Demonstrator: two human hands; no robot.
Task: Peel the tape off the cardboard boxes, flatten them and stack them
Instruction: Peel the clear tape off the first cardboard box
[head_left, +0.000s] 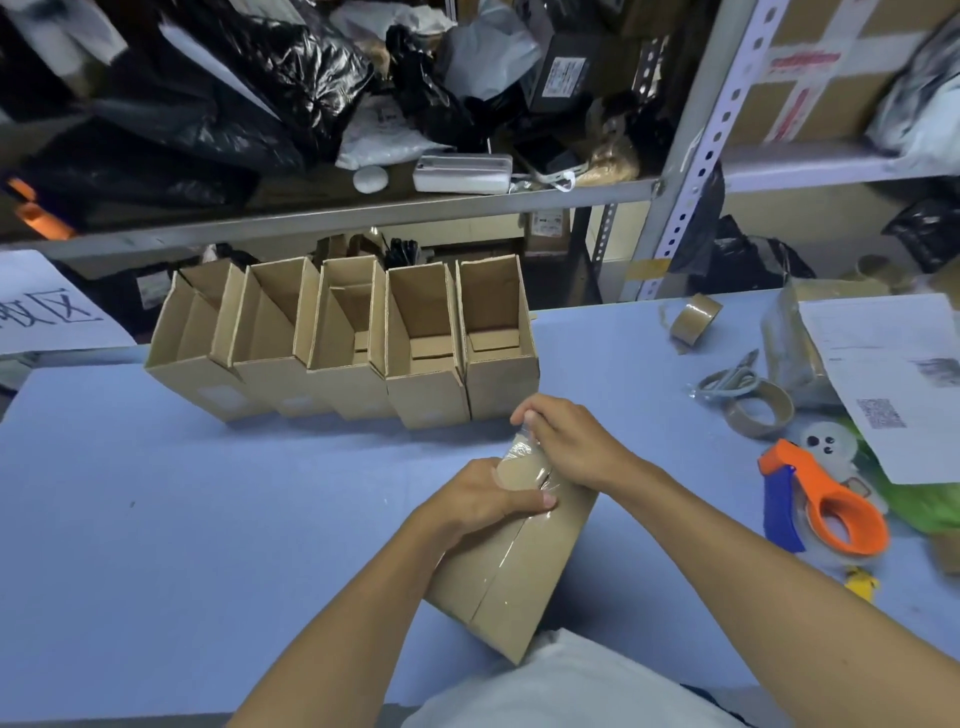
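Observation:
A sealed cardboard box lies tilted on the blue table, near my body. Clear tape runs along its seam and is lifted and crumpled at the far end. My left hand grips the box's far end, thumb across the top face. My right hand pinches the loose end of the tape above the box's far edge. Behind them, several open cardboard boxes stand in a row.
At the right lie an orange and blue tape dispenser, brown tape rolls, scissors and printed sheets. A metal shelf packed with black bags rises behind the blue table.

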